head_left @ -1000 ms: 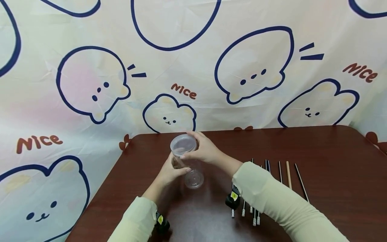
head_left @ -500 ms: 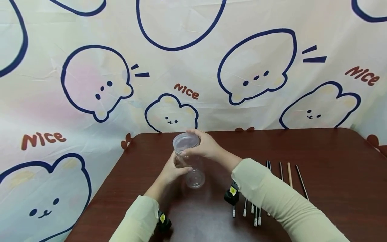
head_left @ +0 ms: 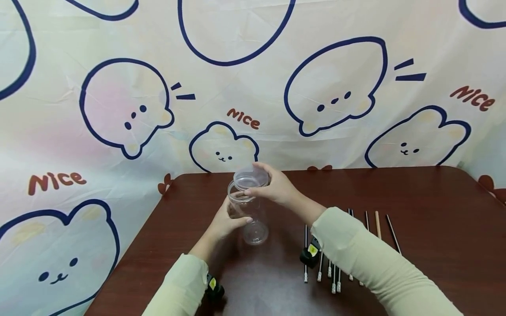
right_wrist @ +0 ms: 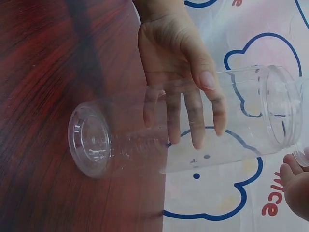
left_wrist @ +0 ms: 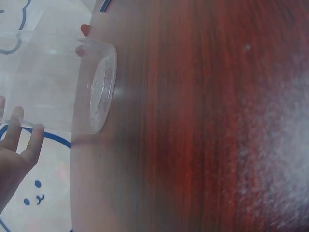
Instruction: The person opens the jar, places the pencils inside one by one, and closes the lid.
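You have a dark red-brown table (head_left: 276, 289) under your hands, its grain streaky and a pale sheen spread over the near middle; its two far corners are rounded, and a pale, creased cloth (head_left: 269, 96) hangs behind the far edge and down past the left edge, printed with blue-outlined bear faces and the word "Nice" in red. Your left hand (head_left: 221, 224) holds a clear jar (head_left: 256, 217) around its side, thumb across the front; the jar is nearer the far left corner than the far right one, and whether its base touches the table you cannot tell. Your right hand (head_left: 274, 188) pinches a clear lid (head_left: 250, 176) by its rim, thumb and fingers on opposite sides; the lid sits off-centre at the jar's mouth, which shows open beside it. Right of the jar, short of the right edge, thin dark rods (head_left: 305, 259) lie roughly side by side with a wood-coloured stick (head_left: 377, 224); several have pale tips towards the near side, and your right sleeve (head_left: 367, 254) hides part of them.
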Action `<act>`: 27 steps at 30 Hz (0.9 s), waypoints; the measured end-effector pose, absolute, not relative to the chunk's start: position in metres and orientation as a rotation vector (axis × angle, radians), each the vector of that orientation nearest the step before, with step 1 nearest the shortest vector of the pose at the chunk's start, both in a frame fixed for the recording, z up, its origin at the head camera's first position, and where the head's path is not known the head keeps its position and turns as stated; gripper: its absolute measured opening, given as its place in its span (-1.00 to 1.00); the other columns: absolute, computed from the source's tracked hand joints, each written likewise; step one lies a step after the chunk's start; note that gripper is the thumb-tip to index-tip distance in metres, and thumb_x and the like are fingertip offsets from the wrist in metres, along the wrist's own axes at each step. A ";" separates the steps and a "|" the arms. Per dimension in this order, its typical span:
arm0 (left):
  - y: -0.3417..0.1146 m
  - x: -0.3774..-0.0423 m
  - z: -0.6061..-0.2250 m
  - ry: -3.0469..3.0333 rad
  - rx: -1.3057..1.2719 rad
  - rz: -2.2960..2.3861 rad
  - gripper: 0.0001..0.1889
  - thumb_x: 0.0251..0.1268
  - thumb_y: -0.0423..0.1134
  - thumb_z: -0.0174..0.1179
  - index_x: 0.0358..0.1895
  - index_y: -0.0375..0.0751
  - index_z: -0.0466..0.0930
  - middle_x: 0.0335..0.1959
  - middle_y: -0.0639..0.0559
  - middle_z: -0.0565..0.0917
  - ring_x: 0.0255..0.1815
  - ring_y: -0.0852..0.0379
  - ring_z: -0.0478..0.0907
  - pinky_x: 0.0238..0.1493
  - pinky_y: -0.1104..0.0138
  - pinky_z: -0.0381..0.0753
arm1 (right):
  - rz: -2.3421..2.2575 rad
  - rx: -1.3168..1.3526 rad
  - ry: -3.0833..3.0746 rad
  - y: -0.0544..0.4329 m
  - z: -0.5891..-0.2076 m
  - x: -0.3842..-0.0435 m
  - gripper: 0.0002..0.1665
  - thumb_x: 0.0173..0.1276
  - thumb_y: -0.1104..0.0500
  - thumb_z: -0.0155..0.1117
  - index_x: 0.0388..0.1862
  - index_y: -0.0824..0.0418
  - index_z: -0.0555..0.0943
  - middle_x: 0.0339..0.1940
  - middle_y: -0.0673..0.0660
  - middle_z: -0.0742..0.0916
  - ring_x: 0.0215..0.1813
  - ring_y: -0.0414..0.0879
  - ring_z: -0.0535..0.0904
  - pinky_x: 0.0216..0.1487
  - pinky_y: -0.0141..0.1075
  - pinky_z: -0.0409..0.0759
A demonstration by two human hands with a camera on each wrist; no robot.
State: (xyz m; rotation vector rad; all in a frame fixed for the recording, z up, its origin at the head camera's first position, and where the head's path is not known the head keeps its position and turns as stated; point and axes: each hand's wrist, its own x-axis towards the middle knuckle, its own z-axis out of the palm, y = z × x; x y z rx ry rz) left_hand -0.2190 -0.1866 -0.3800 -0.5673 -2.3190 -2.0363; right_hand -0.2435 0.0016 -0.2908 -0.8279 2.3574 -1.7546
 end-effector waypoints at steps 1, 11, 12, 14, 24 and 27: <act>-0.186 -0.220 -0.380 -2.315 -0.571 -2.038 -0.28 -0.13 -0.50 0.24 0.16 -0.17 0.11 -0.06 -0.18 0.46 -0.25 0.07 0.49 -0.14 0.23 0.41 | -1.763 -0.828 2.363 0.004 -0.290 -0.242 -0.08 -0.10 0.05 0.40 0.24 0.19 0.20 0.11 0.15 0.40 0.00 -0.02 0.38 -0.07 -0.20 0.40; -0.187 -0.223 -0.382 -2.331 -0.503 -2.024 -0.28 -0.16 -0.50 0.26 0.16 -0.20 0.12 -0.08 -0.23 0.46 -0.16 0.02 0.45 -0.10 0.25 0.38 | -1.805 -0.842 2.396 0.026 -0.287 -0.225 -0.10 -0.10 0.07 0.40 0.23 0.20 0.21 0.11 0.13 0.39 -0.03 -0.02 0.39 -0.10 -0.21 0.40; -0.186 -0.222 -0.382 -2.325 -0.505 -2.037 -0.27 -0.16 -0.50 0.26 0.16 -0.20 0.12 -0.07 -0.24 0.45 -0.14 -0.02 0.45 -0.10 0.25 0.38 | -1.803 -0.840 2.397 0.028 -0.288 -0.222 -0.10 -0.10 0.07 0.40 0.23 0.19 0.21 0.11 0.12 0.39 -0.03 -0.02 0.39 -0.10 -0.22 0.40; -0.187 -0.222 -0.382 -2.322 -0.513 -2.044 -0.27 -0.16 -0.50 0.27 0.16 -0.20 0.12 -0.07 -0.25 0.45 -0.13 -0.07 0.44 -0.12 0.26 0.39 | -1.793 -0.839 2.407 0.031 -0.288 -0.218 -0.10 -0.11 0.05 0.41 0.22 0.16 0.22 0.11 0.10 0.39 -0.05 -0.04 0.40 -0.12 -0.23 0.40; -0.187 -0.222 -0.381 -2.370 -0.476 -1.966 -0.28 -0.16 -0.47 0.28 0.15 -0.14 0.15 -0.03 -0.15 0.47 -0.21 0.06 0.45 -0.09 0.22 0.36 | -1.823 -0.967 2.266 0.045 -0.292 -0.191 -0.11 -0.11 0.16 0.41 0.22 0.19 0.21 0.10 0.10 0.38 -0.03 -0.02 0.37 -0.11 -0.18 0.40; -0.187 -0.221 -0.380 -2.365 -0.498 -1.964 -0.28 -0.17 -0.47 0.28 0.16 -0.19 0.14 -0.06 -0.18 0.47 -0.27 0.09 0.46 -0.11 0.21 0.37 | -1.844 -1.027 2.198 0.048 -0.295 -0.183 -0.12 -0.12 0.25 0.40 0.21 0.24 0.20 0.08 0.13 0.38 -0.02 -0.01 0.36 -0.12 -0.21 0.42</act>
